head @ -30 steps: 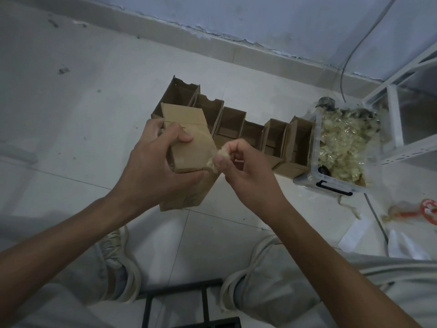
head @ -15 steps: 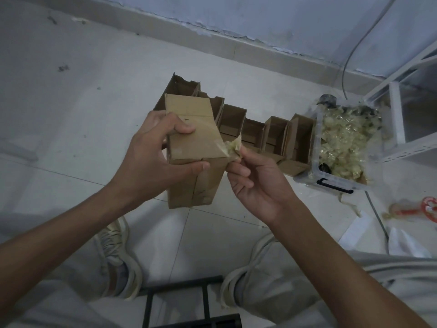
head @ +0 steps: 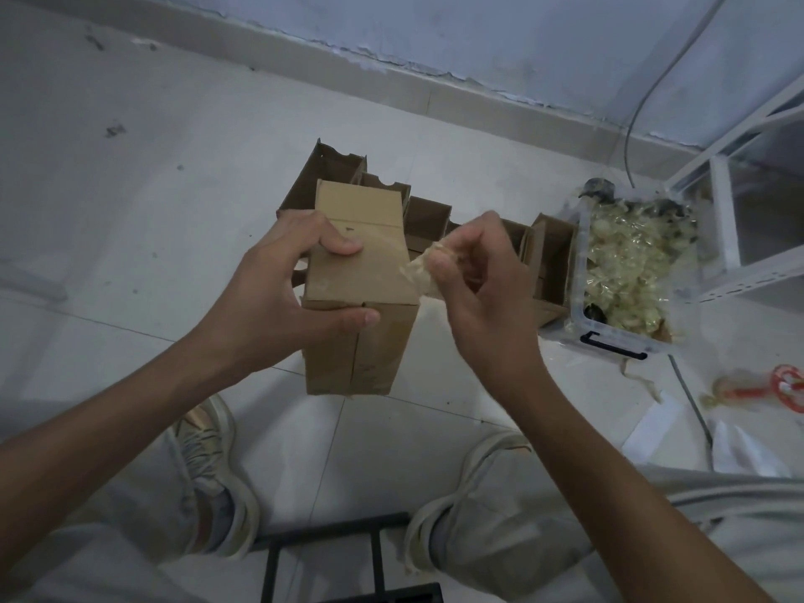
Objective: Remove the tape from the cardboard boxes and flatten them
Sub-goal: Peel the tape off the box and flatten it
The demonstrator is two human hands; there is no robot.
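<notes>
— What's the setting?
— A pale tiled floor (head: 130, 254) below a blue wall, the person seated with knees apart.
— And the box?
— The cardboard box (head: 361, 272) is held above the floor. The left hand (head: 278, 306) grips it, fingers curled over its top face, thumb on the front edge. The right hand (head: 474, 289) pinches a strip of clear tape (head: 417, 269) still stuck to the box's right edge.
— Around it?
— A row of open boxes (head: 428, 219) stands behind; to their right, a clear bin (head: 609, 337) full of crumpled tape.
</notes>
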